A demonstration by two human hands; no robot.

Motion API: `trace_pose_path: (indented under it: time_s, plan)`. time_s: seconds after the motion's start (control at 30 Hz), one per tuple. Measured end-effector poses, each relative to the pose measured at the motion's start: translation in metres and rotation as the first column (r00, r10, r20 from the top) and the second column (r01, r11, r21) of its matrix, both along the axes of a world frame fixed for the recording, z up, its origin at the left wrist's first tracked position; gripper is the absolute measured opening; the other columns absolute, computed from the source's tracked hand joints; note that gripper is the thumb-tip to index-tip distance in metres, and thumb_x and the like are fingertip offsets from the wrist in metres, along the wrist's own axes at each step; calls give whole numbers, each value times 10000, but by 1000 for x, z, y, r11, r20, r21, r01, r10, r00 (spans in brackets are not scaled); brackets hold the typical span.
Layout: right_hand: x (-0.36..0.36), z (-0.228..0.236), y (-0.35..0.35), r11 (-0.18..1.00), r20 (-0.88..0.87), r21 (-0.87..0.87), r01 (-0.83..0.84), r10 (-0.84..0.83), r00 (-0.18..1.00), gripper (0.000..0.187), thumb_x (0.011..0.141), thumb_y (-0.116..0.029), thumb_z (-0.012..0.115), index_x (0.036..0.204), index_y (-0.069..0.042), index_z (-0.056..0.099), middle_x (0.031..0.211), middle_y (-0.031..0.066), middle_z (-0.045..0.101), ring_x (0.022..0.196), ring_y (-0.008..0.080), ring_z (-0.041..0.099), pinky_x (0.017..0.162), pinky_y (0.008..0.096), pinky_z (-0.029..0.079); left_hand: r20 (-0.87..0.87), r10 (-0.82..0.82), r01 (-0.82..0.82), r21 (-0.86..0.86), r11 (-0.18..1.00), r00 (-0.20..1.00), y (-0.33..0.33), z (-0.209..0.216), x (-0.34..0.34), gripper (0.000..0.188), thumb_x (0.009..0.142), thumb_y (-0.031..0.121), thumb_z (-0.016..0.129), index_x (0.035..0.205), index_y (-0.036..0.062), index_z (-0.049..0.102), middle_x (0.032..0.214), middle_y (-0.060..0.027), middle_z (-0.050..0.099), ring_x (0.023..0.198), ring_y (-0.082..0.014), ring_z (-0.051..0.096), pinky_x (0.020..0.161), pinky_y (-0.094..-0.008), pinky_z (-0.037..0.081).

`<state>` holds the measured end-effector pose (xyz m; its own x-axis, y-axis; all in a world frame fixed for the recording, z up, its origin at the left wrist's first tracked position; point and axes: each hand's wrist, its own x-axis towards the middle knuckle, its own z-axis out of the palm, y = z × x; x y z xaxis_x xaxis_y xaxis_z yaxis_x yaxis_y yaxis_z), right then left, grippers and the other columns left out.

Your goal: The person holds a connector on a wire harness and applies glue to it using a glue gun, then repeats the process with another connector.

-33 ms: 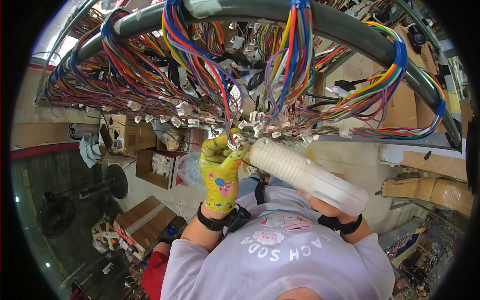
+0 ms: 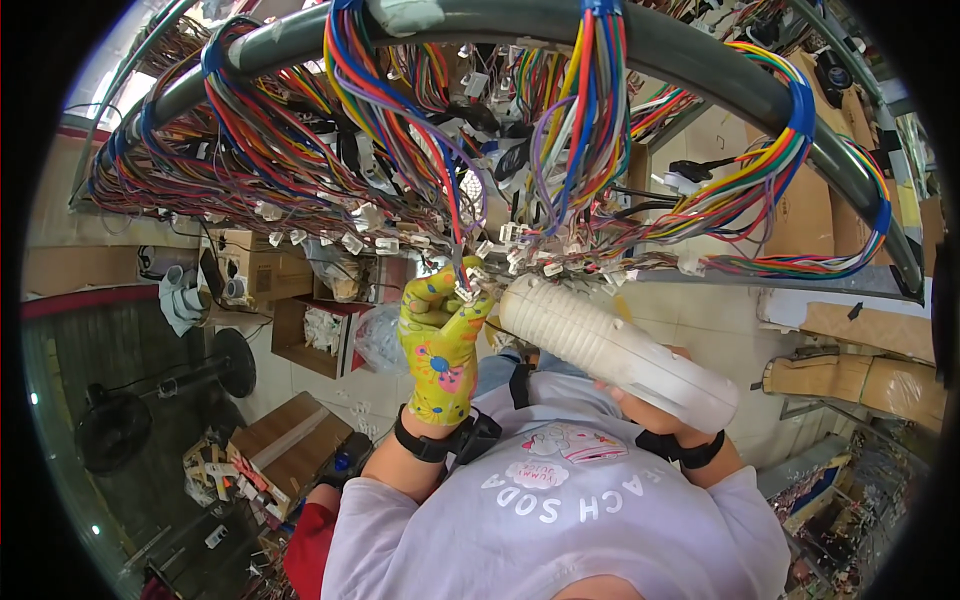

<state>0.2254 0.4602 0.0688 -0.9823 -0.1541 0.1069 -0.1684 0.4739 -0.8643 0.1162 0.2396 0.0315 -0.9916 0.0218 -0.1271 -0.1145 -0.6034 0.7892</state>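
Note:
My left hand [image 2: 440, 345] wears a yellow-green glove with a flower print. Its thumb and fingers pinch a white wire connector [image 2: 466, 293] at the lower end of a wire bundle [image 2: 452, 215] in red, blue and other colours. Around a long white hand tool [image 2: 625, 350] with a ribbed front half, my bare right hand [image 2: 640, 408] is closed, mostly hidden behind the tool's body. The tool's ribbed end points up and left, close to the connector. More white connectors [image 2: 515, 235] hang just above and beside the fingertips.
A thick grey curved tube [image 2: 700, 65] arches overhead, carrying several wire bundles [image 2: 600, 110] tied with blue tape. Cardboard boxes [image 2: 295, 445] and a black fan [image 2: 232, 362] stand at left. On the right lies a wrapped cardboard stack [image 2: 865, 388]. A red sleeve [image 2: 310, 545] shows at lower left.

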Motion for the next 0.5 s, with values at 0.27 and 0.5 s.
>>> trace_pose_path:
  time_s: [0.27,0.5]
  plan:
    - [-2,3,-1,994,101,-110,28,-17,995,288,760,-51,619,1042,12,624,831,65,701,763,175,683,692,277,537,-79,-29,32,37,999,996,0,1,-3,379,752,-105,676,1062,68,544,1134,-168,616,944,-177,623,842,-300,507]
    - [-3,5,1,993,92,-113,31,-21,996,305,749,-48,628,1046,21,618,849,77,701,773,172,682,710,276,537,-27,5,-7,-64,998,1000,-1,0,-3,366,752,-106,677,1051,56,543,1121,-155,619,940,-170,626,840,-298,509]
